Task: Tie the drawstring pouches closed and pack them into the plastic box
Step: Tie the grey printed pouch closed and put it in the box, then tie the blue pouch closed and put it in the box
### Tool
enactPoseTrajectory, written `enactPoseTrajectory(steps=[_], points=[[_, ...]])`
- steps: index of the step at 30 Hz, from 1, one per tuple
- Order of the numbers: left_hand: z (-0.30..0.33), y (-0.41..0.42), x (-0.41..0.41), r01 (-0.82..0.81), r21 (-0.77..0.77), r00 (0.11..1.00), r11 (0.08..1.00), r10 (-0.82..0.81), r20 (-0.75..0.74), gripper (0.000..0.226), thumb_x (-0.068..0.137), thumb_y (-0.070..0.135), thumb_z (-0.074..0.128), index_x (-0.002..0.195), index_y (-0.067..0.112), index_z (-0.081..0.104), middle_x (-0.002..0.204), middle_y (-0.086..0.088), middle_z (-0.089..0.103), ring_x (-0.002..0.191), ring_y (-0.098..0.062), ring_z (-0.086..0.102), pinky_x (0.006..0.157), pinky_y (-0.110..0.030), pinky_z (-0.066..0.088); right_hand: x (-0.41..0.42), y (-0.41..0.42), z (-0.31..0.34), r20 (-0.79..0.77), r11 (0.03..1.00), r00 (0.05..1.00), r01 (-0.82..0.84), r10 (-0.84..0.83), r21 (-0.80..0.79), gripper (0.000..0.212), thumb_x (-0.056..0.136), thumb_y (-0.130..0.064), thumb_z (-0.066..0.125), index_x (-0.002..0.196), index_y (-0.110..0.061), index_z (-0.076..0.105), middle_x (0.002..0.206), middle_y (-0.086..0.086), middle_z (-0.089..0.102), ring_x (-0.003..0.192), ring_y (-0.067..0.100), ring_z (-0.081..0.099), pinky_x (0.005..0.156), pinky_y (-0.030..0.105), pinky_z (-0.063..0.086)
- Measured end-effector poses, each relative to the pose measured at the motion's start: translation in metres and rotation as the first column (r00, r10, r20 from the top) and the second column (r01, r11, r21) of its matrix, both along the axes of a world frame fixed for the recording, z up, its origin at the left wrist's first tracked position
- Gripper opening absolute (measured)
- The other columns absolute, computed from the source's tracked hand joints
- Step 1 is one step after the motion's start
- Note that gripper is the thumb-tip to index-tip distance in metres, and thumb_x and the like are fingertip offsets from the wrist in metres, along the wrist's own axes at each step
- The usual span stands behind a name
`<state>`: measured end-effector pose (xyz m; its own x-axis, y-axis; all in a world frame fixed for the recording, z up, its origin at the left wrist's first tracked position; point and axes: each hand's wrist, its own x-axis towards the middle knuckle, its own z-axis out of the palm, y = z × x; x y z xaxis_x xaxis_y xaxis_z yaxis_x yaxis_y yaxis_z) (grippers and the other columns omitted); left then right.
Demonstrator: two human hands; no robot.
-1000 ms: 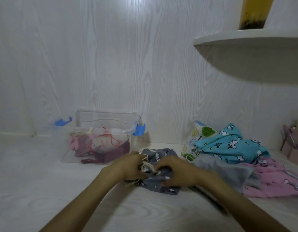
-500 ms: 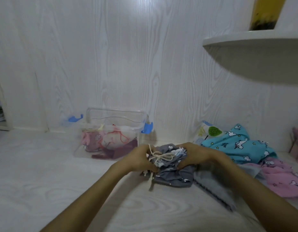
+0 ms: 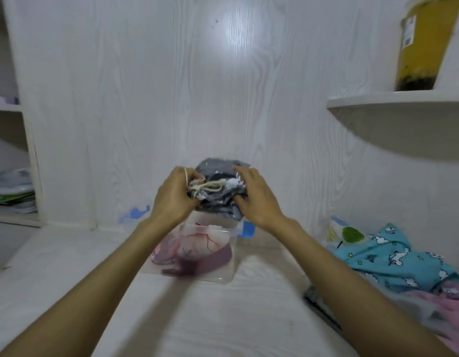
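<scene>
A grey patterned drawstring pouch (image 3: 218, 173), bunched up with its cream cord tied in a bow, is held in the air above the clear plastic box (image 3: 223, 275). My left hand (image 3: 171, 197) grips its left side at the cord, and my right hand (image 3: 254, 194) grips its right side. The box has blue latches and holds pink and maroon pouches. More pouches lie in a pile at the right: a teal unicorn one (image 3: 393, 258), a white one with green shapes (image 3: 349, 234) and a pink one (image 3: 444, 302).
A white wood-grain wall stands close behind the box. A curved shelf (image 3: 393, 101) at the upper right carries a yellow cup (image 3: 426, 42). Open shelving with papers (image 3: 14, 189) is at the left. A dark strap (image 3: 318, 305) lies by the pile.
Both hands have lifted the tied grey pouch off the table and carried it left, so it now hangs over the plastic box. The view has shifted towards the box.
</scene>
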<state>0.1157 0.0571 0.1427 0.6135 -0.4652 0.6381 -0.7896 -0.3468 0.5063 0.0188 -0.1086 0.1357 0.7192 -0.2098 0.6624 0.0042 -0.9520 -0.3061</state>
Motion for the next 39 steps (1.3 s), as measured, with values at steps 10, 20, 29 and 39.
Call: enactPoseTrajectory(steps=[10,20,29,39], points=[[-0.012,-0.003,0.029,0.046,0.472,0.991,0.881,0.017,-0.13,0.044,0.1,0.028,0.039,0.143,0.017,0.037,0.151,-0.005,0.035,0.136,-0.023,0.036,0.11,-0.033,0.029,0.004,-0.008,-0.04,-0.391,0.988,0.92,0.059,0.003,0.146,0.041,0.101,-0.022,0.028,0.14,-0.021,0.038,0.144,0.0,0.044,0.133,0.018,0.038,0.117,0.044,0.007],[-0.011,-0.049,0.007,-0.136,0.679,0.988,0.721,0.145,0.043,0.032,0.096,0.032,0.042,0.117,0.018,0.061,0.124,-0.01,0.06,0.109,-0.03,0.057,0.084,-0.031,0.041,-0.033,-0.035,-0.031,-0.411,0.994,0.911,0.078,-0.042,0.071,0.035,0.101,-0.021,0.033,0.13,-0.017,0.052,0.138,0.003,0.049,0.128,0.022,0.042,0.107,0.034,0.029],[-0.034,-0.126,-0.109,0.203,0.282,0.979,0.938,-0.185,-0.089,0.024,0.086,0.031,0.054,0.104,0.027,0.07,0.11,0.004,0.07,0.102,-0.02,0.064,0.087,-0.032,0.05,-0.142,-0.105,-0.045,-0.426,0.895,0.871,0.371,-0.244,0.247,0.024,0.091,-0.015,0.051,0.105,-0.027,0.067,0.115,-0.006,0.063,0.101,0.017,0.062,0.091,0.026,0.045],[-0.126,-0.201,-0.15,0.602,0.303,0.778,0.738,-0.457,-0.432,0.063,0.088,0.042,0.059,0.144,0.028,0.033,0.142,0.001,0.047,0.124,-0.019,0.05,0.101,-0.03,0.04,-0.161,-0.13,-0.073,-0.513,0.781,0.629,0.608,-0.584,-0.142,0.045,0.084,-0.015,0.056,0.125,-0.032,0.053,0.13,0.005,0.05,0.127,0.024,0.038,0.106,0.036,0.025]])
